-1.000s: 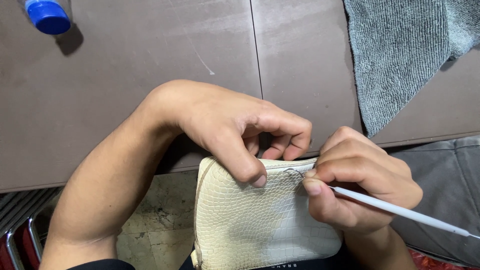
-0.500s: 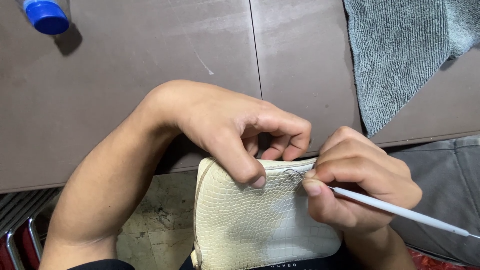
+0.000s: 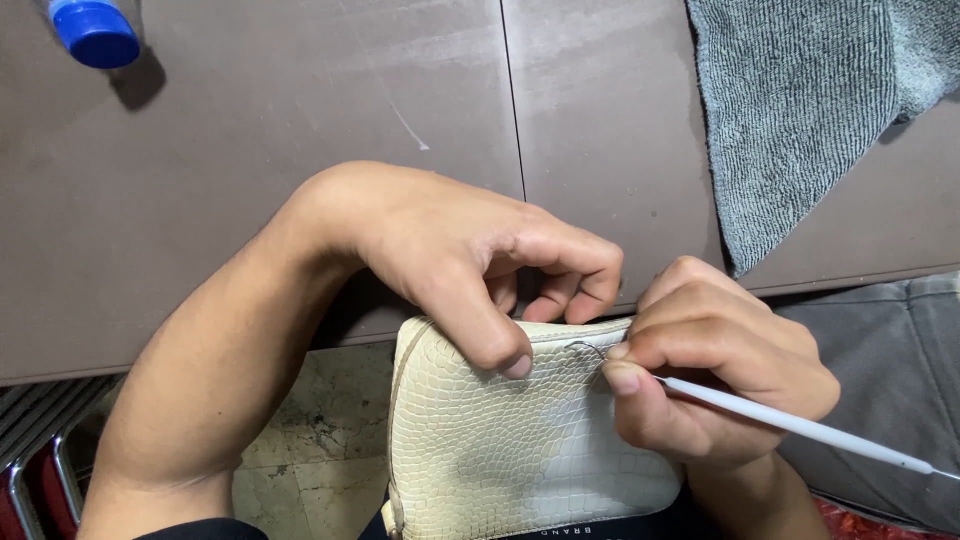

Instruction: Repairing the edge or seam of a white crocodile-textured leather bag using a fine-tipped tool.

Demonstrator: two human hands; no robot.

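A cream bag [image 3: 500, 450] with a scaly embossed surface rests on my lap below the table edge. My left hand [image 3: 470, 265] clamps its top edge, thumb pressed on the front face and fingers curled over the rim. To the right, my right hand [image 3: 715, 370] pinches a thin white stick-like tool [image 3: 800, 428] between thumb and fingers. The tool's shaft runs out to the lower right, and a fine bent wire tip [image 3: 585, 348] touches the bag near the top edge.
A brown table [image 3: 300, 150] with a seam down its middle fills the upper view. A blue-capped bottle [image 3: 95, 32] stands at the far left corner. A grey towel [image 3: 800, 110] lies at the upper right. Stone floor and a chair frame [image 3: 40, 480] show lower left.
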